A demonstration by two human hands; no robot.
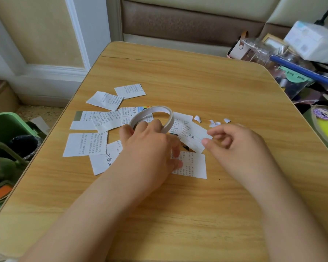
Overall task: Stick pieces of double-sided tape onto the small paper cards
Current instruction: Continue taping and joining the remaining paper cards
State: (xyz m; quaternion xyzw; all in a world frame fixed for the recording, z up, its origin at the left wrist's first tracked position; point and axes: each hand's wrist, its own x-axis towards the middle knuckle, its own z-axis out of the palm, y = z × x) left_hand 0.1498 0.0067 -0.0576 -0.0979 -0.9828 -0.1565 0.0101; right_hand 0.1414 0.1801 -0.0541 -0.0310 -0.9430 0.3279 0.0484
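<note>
My left hand (150, 144) grips the white tape roll (152, 118), tilted above the printed paper cards (85, 143) scattered on the wooden table (197, 82); my right hand (235, 142) pinches one card's (194, 138) edge between thumb and forefinger

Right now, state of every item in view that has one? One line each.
left hand: grips the tape roll
right hand: fingers curled, pinching the edge of a card
tape roll: tilted, lifted on one side, over the cards
pinched card: angled, lying over other cards
printed cards: scattered flat, several overlapping
white scraps: loose on the table
</note>
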